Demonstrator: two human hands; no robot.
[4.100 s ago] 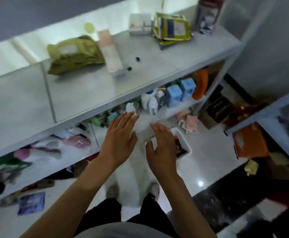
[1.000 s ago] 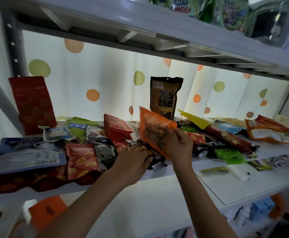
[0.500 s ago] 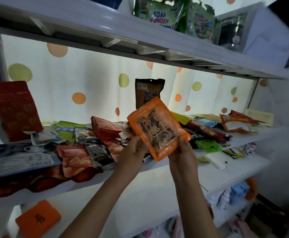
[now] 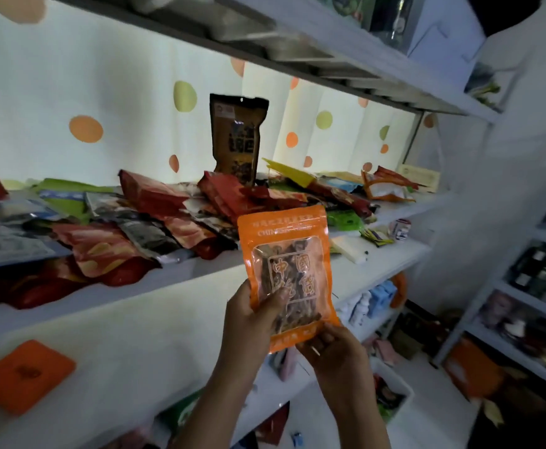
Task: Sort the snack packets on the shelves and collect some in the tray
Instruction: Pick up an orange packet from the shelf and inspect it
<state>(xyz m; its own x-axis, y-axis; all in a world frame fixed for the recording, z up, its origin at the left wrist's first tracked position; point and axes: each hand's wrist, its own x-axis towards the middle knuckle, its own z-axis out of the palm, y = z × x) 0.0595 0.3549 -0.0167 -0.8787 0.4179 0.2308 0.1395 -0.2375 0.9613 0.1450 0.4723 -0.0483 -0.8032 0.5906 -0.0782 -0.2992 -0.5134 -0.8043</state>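
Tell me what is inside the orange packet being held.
Through the clear window of the orange packet, dark brown dried pieces show. The left hand and right hand cover its lower edge, hiding the contents there.

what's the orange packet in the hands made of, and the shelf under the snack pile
Orange packet: looks like glossy plastic film, with a clear window showing dark pieces inside and glare on its face. Left hand and right hand hold it. Shelf: seems white painted metal or laminate, smooth and matte; the frame does not settle which.
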